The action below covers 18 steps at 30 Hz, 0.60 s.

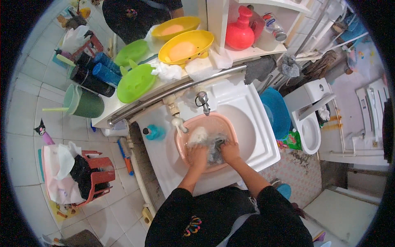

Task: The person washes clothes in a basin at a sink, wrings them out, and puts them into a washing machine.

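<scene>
A pink plastic basin [230, 123] with cloudy water stands in the white washbasin [247, 129], below the metal tap [203, 103] and beside a white plastic tap [180, 125]. Wet grey cloth [214, 156] lies in the water, with a pale cloth or clump of suds [199, 136] towards the far side. My right hand [230, 152] grips a dark fold of the grey cloth near the basin's right wall. On the left, my left hand [197, 155] reaches into the water against the cloth; its fingertips are blurred and partly hidden.
A teal bottle [154, 132] stands on the washbasin's left ledge. Along the shelf above are a green soap dish [137, 83], a yellow soap dish [186, 46] and a green cup [85, 100]. A metal rail [185, 85] runs below it. The toilet [308, 129] and blue tub [274, 112] are right.
</scene>
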Tool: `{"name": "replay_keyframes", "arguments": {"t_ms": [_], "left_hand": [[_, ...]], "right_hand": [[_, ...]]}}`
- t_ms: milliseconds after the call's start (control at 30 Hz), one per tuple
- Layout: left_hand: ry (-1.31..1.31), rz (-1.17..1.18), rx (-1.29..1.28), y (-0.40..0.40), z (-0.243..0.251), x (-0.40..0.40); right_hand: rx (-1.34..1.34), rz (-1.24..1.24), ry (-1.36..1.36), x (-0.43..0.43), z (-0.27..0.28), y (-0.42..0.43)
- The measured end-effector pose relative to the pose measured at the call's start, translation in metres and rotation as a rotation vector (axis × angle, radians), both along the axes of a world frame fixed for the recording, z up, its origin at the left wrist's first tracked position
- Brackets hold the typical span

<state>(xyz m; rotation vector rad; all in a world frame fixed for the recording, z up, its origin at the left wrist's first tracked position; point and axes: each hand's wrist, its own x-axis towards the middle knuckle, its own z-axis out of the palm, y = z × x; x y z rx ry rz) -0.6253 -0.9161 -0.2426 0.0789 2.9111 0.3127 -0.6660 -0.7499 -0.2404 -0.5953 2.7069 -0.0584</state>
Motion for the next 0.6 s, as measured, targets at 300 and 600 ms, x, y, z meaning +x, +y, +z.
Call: {"name": "replay_keyframes", "arguments": {"t_ms": [300,600], "left_hand": [[0.246,0.446,1.058,-0.028,0.112,0.006],[0.611,0.203,1.509,-0.008,0.197,0.026]], "right_hand": [[-1.171,-0.459,-0.207,-0.012,0.117,0.033],[-1.857,-0.413,-0.119,0.023,0.242,0.013]]}}
